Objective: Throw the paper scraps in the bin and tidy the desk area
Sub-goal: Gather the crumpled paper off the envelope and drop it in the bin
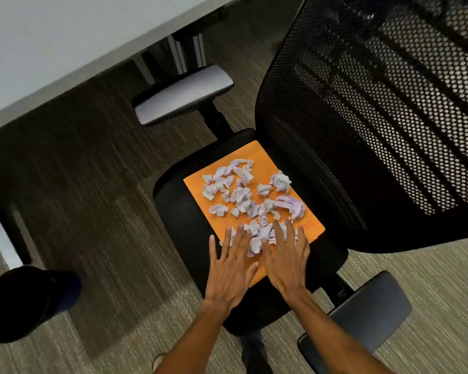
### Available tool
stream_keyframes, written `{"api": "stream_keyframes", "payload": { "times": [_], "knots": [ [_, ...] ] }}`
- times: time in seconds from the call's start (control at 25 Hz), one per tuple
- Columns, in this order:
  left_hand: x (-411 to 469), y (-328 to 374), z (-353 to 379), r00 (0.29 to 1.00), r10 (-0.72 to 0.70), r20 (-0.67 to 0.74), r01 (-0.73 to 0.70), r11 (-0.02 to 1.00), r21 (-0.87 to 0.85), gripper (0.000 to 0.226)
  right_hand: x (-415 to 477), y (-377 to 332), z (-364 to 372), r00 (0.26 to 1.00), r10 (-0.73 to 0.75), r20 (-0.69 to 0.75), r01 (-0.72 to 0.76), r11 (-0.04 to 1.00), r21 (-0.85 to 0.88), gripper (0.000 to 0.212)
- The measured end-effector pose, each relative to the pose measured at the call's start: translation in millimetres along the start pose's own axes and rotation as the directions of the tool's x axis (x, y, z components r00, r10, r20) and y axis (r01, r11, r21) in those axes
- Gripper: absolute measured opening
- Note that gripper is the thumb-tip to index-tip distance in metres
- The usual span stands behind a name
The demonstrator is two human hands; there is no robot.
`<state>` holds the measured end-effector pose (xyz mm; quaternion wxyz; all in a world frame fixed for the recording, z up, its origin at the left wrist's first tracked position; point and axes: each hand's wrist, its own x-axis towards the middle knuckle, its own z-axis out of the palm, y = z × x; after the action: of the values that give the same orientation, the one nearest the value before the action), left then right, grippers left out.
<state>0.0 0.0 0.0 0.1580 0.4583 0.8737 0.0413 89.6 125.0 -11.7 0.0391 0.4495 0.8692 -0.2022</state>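
Head view: looking down on paper scraps (250, 197) lying scattered on an orange folder (257, 155) on the chair seat (184, 220). Left hand (229, 268) and right hand (287, 261) resting side by side at the near edge, fingers (280, 233) spread wide, gripping nothing, touching the nearest scraps. Likely raking scraps into a pile. Next: cupping a handful, or lifting the folder level. Dark bin (25, 300) waiting near-left on carpet.

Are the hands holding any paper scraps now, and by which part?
Nothing is held. The left hand and right hand lie flat and open, fingers spread, on the near edge of the paper scraps on the orange envelope.
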Motion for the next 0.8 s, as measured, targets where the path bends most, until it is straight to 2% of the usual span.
{"api": "stream_keyframes", "payload": {
  "times": [0.2, 0.4, 0.6, 0.8],
  "knots": [
    [15, -2, 19, 0.999, -0.041, -0.026, 0.04, 0.999, -0.018, 0.074, 17, 2, 13, 0.992, -0.027, -0.122, 0.018, 0.997, -0.069, 0.056],
    [26, 1, 29, 0.994, -0.093, -0.053, 0.09, 0.994, -0.057, 0.073, 24, -1, 30, 0.993, -0.022, -0.114, 0.009, 0.994, -0.11, 0.057],
    [33, -1, 38, 0.992, -0.109, -0.06, 0.105, 0.992, -0.066, 0.066, 26, 0, 31, 0.989, -0.038, -0.14, 0.028, 0.997, -0.077, 0.051],
    [29, -3, 40, 0.989, -0.101, -0.108, 0.092, 0.992, -0.083, 0.063, 22, 3, 17, 0.973, 0.083, -0.216, -0.098, 0.993, -0.059, 0.048]
  ]
}}
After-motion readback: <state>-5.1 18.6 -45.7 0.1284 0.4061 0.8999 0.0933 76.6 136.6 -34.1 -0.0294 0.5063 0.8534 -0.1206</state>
